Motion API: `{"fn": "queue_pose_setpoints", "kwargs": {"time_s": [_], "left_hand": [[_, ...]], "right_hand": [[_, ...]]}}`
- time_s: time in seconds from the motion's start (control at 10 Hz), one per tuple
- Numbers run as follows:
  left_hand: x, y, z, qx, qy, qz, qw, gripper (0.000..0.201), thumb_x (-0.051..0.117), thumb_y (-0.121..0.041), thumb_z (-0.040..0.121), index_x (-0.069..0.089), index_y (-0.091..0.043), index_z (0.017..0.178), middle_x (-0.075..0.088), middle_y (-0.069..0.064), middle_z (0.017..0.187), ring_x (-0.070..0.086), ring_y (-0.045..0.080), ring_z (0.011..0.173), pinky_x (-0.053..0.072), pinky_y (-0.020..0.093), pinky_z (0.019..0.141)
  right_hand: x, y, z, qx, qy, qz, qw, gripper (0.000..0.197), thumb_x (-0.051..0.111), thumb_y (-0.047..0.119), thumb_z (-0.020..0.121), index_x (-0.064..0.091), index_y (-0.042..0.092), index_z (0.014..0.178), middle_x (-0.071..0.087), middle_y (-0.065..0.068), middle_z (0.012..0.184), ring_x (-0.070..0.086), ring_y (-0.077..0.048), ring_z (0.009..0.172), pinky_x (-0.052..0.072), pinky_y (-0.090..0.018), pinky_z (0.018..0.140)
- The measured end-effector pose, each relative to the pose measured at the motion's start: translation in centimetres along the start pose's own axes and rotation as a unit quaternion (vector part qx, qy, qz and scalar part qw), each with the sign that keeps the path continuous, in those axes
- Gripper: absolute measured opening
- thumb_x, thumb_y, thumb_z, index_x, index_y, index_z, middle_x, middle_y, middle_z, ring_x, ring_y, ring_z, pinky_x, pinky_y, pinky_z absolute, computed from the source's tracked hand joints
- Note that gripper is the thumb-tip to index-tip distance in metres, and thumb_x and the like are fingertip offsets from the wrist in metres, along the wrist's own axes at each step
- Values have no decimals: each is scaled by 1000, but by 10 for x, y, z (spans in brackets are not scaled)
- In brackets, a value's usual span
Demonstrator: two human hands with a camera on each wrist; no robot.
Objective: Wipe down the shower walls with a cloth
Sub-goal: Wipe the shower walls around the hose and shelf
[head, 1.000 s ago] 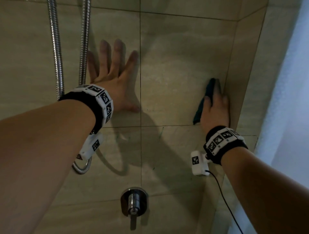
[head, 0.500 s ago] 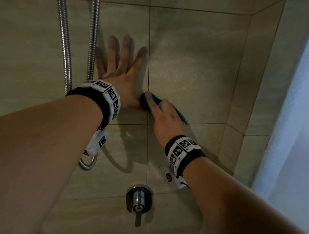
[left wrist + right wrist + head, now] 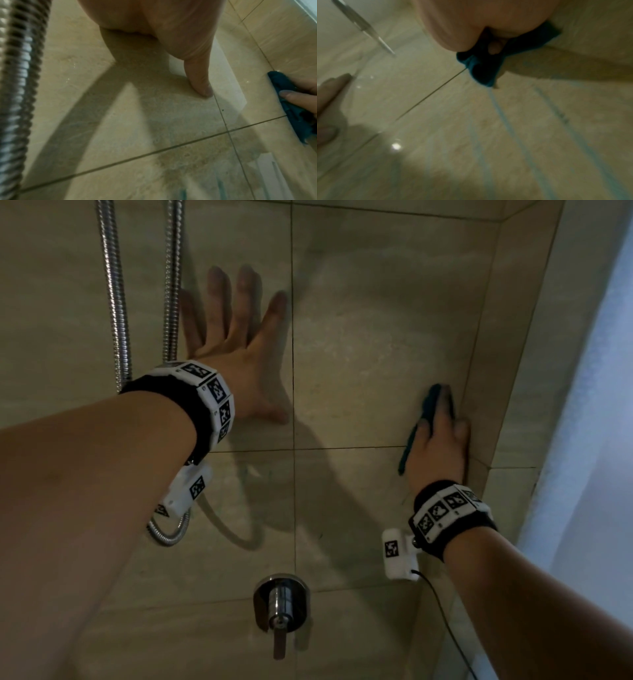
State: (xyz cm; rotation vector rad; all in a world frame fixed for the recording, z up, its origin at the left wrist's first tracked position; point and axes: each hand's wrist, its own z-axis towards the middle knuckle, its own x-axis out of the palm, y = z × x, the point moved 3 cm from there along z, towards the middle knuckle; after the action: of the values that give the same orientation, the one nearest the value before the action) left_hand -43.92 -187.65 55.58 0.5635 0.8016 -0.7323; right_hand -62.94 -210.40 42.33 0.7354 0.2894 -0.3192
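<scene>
A dark teal cloth (image 3: 429,402) lies against the beige tiled shower wall (image 3: 376,320), close to the right corner. My right hand (image 3: 438,440) presses it flat to the tile with straight fingers; most of the cloth is hidden under the hand. The left wrist view shows the cloth (image 3: 283,83) under the right hand (image 3: 298,96) at its right edge. The blurred right wrist view shows the cloth (image 3: 484,70) bunched under the palm (image 3: 471,20). My left hand (image 3: 236,337) rests spread and flat on the wall, its thumb (image 3: 200,81) beside a grout line, holding nothing.
Two metal shower hoses (image 3: 114,285) hang left of my left hand and loop below the wrist. A chrome mixer valve (image 3: 281,607) juts from the wall lower centre. The tiled side wall (image 3: 507,354) meets the back wall at right, with a pale panel (image 3: 599,405) beyond.
The right hand with the cloth swept left to my left thumb, then back right to the corner. The left hand stayed planted on the wall.
</scene>
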Motion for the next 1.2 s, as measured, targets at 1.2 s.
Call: {"fn": "queue_pose_setpoints", "kwargs": {"time_s": [1.2], "left_hand": [[-4, 0, 1, 30, -13, -17, 999, 159, 74, -89, 50, -33, -35, 155, -50, 7, 158, -49, 38, 142, -22, 70, 116]], "right_hand": [[43, 116, -23, -360, 59, -125, 923, 82, 59, 1, 92, 24, 29, 161, 36, -5, 104, 38, -23, 93, 38, -33, 75]]}}
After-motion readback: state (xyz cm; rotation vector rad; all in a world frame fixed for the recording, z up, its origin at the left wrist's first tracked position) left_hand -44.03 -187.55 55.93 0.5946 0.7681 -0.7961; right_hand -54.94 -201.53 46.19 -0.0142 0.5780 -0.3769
